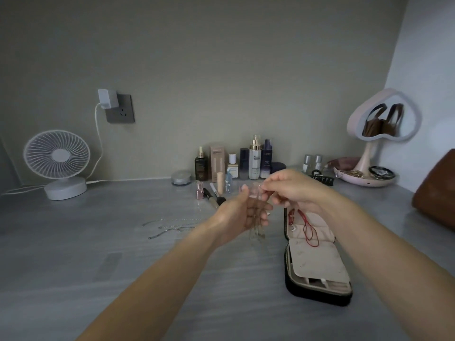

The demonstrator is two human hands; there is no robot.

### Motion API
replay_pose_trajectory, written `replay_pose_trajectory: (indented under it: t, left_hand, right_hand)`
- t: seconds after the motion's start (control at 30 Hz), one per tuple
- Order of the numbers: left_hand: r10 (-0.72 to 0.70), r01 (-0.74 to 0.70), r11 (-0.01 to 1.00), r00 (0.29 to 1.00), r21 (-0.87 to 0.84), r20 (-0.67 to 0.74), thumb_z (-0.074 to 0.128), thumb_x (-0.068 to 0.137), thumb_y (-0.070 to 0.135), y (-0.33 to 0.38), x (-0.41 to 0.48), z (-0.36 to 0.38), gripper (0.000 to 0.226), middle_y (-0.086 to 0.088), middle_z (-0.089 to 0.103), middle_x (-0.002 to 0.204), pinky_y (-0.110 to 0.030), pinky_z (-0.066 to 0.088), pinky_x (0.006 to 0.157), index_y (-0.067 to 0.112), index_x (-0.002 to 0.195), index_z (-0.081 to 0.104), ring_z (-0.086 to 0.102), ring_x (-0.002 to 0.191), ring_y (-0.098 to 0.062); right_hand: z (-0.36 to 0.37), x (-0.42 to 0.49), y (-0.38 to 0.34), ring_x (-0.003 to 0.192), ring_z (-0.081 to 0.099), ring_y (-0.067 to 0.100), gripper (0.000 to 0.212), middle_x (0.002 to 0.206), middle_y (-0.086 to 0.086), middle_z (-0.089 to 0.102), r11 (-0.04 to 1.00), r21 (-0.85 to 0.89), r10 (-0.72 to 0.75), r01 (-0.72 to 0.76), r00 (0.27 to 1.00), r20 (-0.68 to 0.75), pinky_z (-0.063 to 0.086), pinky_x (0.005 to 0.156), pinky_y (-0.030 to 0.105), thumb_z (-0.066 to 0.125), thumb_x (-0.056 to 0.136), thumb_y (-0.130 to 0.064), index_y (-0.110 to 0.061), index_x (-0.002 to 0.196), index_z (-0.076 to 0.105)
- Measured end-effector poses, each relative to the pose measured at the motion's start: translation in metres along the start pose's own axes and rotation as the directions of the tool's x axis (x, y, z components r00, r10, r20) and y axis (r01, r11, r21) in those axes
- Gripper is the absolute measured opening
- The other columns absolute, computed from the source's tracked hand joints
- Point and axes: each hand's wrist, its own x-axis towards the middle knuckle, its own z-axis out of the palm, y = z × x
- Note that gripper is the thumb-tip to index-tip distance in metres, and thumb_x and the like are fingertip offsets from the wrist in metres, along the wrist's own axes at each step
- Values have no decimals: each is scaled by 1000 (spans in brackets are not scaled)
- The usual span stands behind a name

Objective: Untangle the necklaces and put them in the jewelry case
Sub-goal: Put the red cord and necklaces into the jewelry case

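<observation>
Both hands, left [242, 212] and right [290, 187], pinch a tangled gold necklace [257, 227] above the desk [123, 242], apparently mid-untangling; next, likely teasing strands apart before the open jewelry case [317, 264] beside them.

Thin gold necklace [257, 225]: tangled, dangling in loops in air, above table, just left of case, motion-blurred. Silver necklaces [172, 226]: fine chains, lying in loose strands on grey table, well left of case. Red cord necklace [309, 228]: draped over pink upper panel inside case. Jewelry case [317, 264]: black outside, pale pink lining, lying open flat on table.
</observation>
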Motion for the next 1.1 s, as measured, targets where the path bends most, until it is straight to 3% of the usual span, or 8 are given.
replay_pose_trajectory:
  t: [0.23,0.33,0.43,0.5,0.67,0.83,1.0,1.1]
  left_hand:
    - [41,-40,974,999,221,0,45,96,19,5,19,25,22,2,59,70,-40,44,92,10,87,63,55,75,-17]
    - [49,-53,921,999,386,19,52,93,21,8,29,36,19,6,60,65,-38,37,75,16,79,65,45,76,-23]
    - [65,-64,882,998,468,13,53,92,25,15,41,46,25,6,58,65,-30,36,71,20,69,63,45,68,-19]
    - [73,-70,849,997,524,14,52,92,23,21,47,55,24,8,59,63,-23,38,65,20,71,63,48,58,-7]
    - [62,-71,785,997,615,35,53,91,19,32,61,73,25,6,64,68,-33,45,84,18,69,64,56,76,-14]
    - [58,-59,749,998,660,22,54,91,19,33,67,78,24,2,61,71,-25,42,71,18,68,62,52,71,-13]
    - [48,-63,774,998,631,41,55,91,15,27,64,77,28,13,56,45,-13,36,49,18,62,57,46,47,0]
    - [98,-96,745,995,660,34,55,90,13,23,62,75,25,7,51,53,-9,34,47,10,65,58,42,43,3]
  right_hand:
    - [-44,-17,31,41,45,6,18,62,5,58,923,382,94,-53,992,-89,31,34,15,54,90,-10,-6,73,58]
    - [-54,-24,47,40,46,6,16,62,6,59,893,446,150,-58,973,-173,32,33,16,57,88,-10,-6,72,58]
    - [-61,-32,61,39,46,6,16,61,4,61,922,366,220,-122,945,-241,30,36,17,56,86,-7,-7,70,58]
    - [-62,-36,68,38,46,6,13,57,2,61,956,232,239,-177,932,-274,30,39,19,57,84,-8,-7,72,61]
    - [-61,-39,71,46,48,7,9,71,2,62,991,-17,117,-131,933,-340,29,40,17,57,83,-12,-16,85,65]
    - [-59,-38,69,42,46,7,34,68,1,61,991,132,37,-10,979,-203,30,41,19,46,82,6,-15,105,60]
    - [-57,-38,77,46,46,3,24,69,-1,63,992,118,57,-43,992,-116,34,44,14,56,83,1,-14,101,62]
    - [-55,-39,81,39,47,-3,17,67,0,61,992,126,33,-19,993,-116,35,41,8,58,85,1,-7,100,62]
